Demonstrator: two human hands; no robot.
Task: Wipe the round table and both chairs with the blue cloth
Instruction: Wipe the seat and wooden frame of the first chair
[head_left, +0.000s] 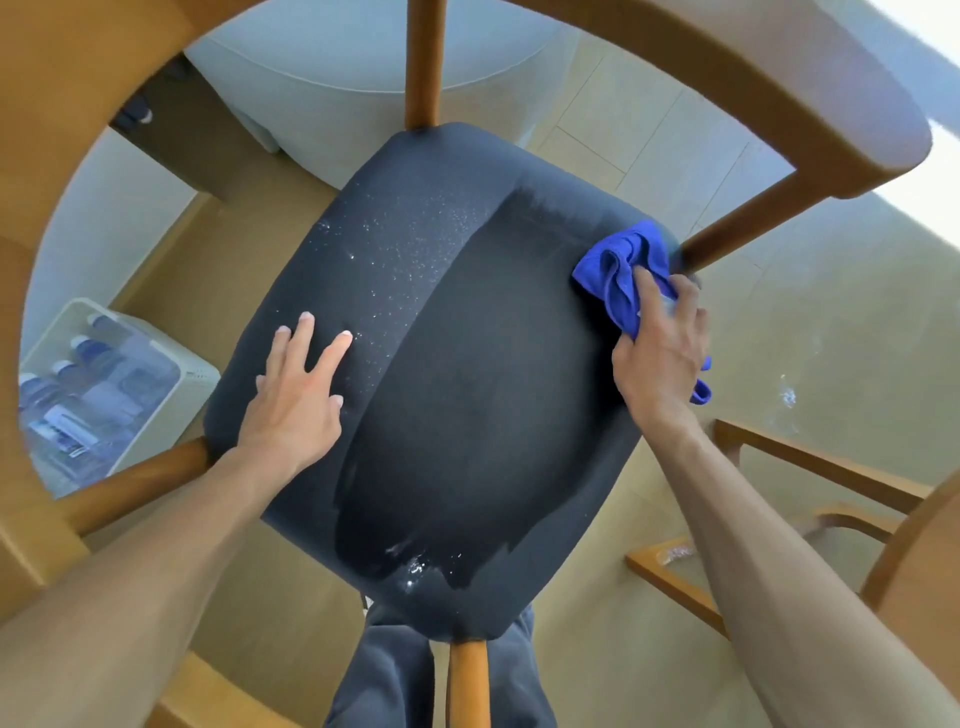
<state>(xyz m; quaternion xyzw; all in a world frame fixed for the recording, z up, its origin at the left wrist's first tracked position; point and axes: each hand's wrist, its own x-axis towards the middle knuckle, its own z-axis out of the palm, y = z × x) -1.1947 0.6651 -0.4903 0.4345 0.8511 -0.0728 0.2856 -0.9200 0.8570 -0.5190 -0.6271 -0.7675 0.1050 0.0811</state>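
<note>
Seen from above: a chair (779, 78) with a curved wooden back and a dark padded seat (441, 364) filling the middle of the view. Left hand (298, 395) flat on the left half of the seat, fingers straight and spread, gripping nothing. Right hand (662, 353) at the right edge of the seat, fingers curled over a bunched blue cloth (618, 270) and pressing it onto the padding just beside a wooden chair leg (737, 234). One end of the cloth sticking out below the hand, past the seat edge. Right half of the seat darker and wet-looking in a broad band running from the far edge to the near one; left half paler and speckled with small white droplets (395, 244). More droplets and a shiny wet patch (415, 566) at the near edge of the seat. Part of a second wooden chair (810, 467) at lower right. A pale box of bottles (98, 384) on the floor at left. Grey trousers (384, 670) below the seat's near edge.
</note>
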